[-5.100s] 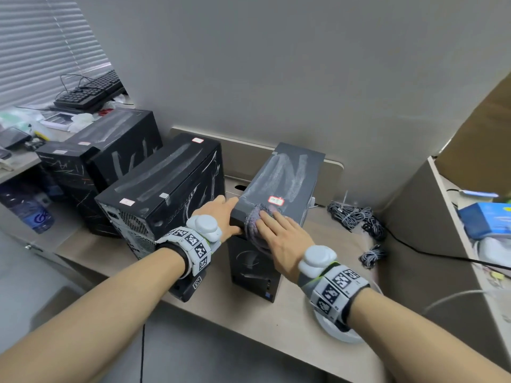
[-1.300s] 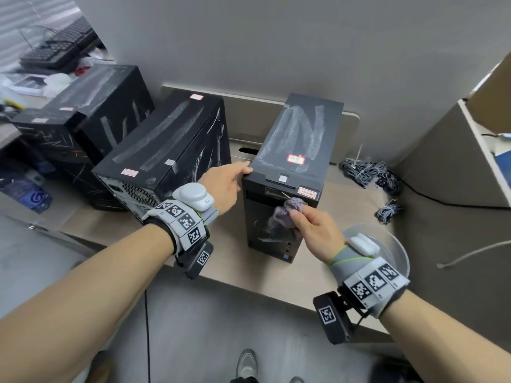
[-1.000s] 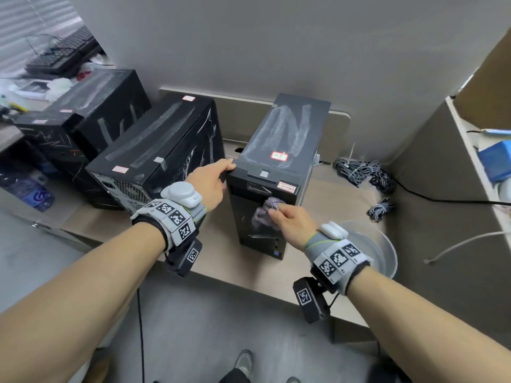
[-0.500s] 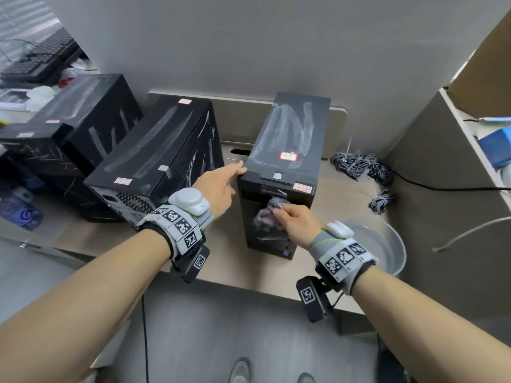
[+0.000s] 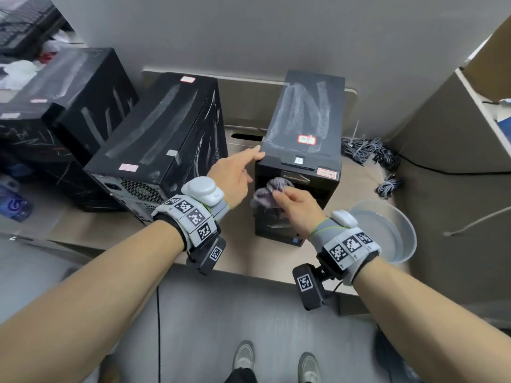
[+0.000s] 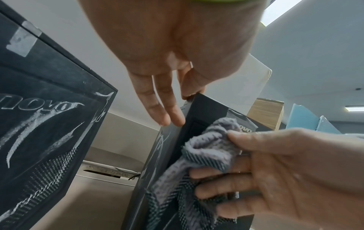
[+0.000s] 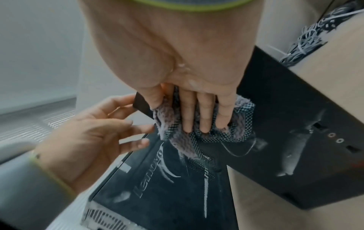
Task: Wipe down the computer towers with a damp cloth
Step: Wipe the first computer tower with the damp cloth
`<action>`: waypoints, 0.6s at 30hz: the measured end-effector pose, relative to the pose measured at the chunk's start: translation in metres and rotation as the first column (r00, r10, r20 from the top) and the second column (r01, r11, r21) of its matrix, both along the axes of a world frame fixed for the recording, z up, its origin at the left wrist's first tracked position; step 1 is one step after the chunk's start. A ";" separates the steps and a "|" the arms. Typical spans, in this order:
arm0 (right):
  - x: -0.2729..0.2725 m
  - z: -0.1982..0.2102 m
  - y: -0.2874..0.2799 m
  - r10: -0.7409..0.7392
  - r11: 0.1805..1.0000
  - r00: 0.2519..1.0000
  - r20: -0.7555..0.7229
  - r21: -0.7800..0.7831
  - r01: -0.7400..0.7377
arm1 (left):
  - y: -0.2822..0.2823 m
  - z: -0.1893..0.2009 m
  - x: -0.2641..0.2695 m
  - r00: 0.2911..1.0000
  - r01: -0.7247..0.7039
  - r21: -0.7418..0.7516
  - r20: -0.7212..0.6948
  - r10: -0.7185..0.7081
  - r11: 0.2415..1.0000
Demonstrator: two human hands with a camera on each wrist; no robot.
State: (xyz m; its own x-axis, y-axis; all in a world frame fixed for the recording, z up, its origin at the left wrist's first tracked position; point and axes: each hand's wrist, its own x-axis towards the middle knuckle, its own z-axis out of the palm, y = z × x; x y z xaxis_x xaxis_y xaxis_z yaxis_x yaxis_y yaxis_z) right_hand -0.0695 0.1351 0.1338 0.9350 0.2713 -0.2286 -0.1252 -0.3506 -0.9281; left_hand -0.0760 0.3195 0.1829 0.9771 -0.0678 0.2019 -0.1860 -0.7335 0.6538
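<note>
Three dusty black computer towers stand on the desk: a right tower [image 5: 304, 128], a middle tower [image 5: 166, 139] lying on its side, and a left tower [image 5: 69, 87]. My right hand [image 5: 279, 193] [image 7: 183, 118] grips a bunched grey cloth [image 5: 269, 192] [image 6: 206, 147] [image 7: 197, 137] and presses it on the upper front face of the right tower [image 7: 295, 140]. My left hand [image 5: 250, 167] [image 6: 177, 109] rests on that tower's top left front corner, thumb at the edge, fingers nearly straight along its side. Wipe streaks mark all the tower tops.
A clear plastic bowl [image 5: 387, 230] with water sits on the desk right of the tower. Bundled cables [image 5: 367, 150] lie behind it, by a partition [image 5: 442, 128]. A keyboard [image 5: 25, 26] lies far left. The wall runs close behind the towers.
The cloth has gone from the right tower's top down onto its front face, where it now shifts only slightly. The left hand stays at the tower's top left corner.
</note>
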 end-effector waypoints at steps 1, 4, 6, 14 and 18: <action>0.003 -0.001 0.003 0.018 1.000 1.000 -0.009 0.006 -0.018 | -0.001 0.001 -0.001 1.000 0.004 -0.003 0.003 -0.004 1.000; 0.007 -0.029 0.003 0.116 0.966 0.992 -0.048 -0.226 -0.124 | 0.000 -0.001 0.000 1.000 0.000 -0.013 -0.009 0.000 1.000; 0.001 -0.050 0.000 0.137 0.907 0.983 -0.124 -0.383 -0.175 | 0.001 -0.003 -0.001 1.000 0.008 -0.023 -0.012 -0.008 1.000; 0.006 -0.036 0.019 0.150 0.953 0.989 -0.013 -0.262 -0.149 | 0.001 -0.003 0.001 1.000 0.020 -0.037 0.024 -0.019 0.999; 0.009 -0.049 0.016 0.171 0.938 0.983 -0.069 -0.293 -0.184 | 0.000 -0.003 0.000 1.000 0.021 -0.047 0.018 -0.021 0.999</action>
State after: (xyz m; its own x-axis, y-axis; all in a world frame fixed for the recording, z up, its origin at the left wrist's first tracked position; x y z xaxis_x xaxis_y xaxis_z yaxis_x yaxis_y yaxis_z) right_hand -0.0604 0.1506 0.0849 0.8657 0.3461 -0.3617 -0.0715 -0.6296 -0.7737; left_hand -0.0763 0.3197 0.1797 0.9717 -0.0782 0.2227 -0.2129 -0.6977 0.6840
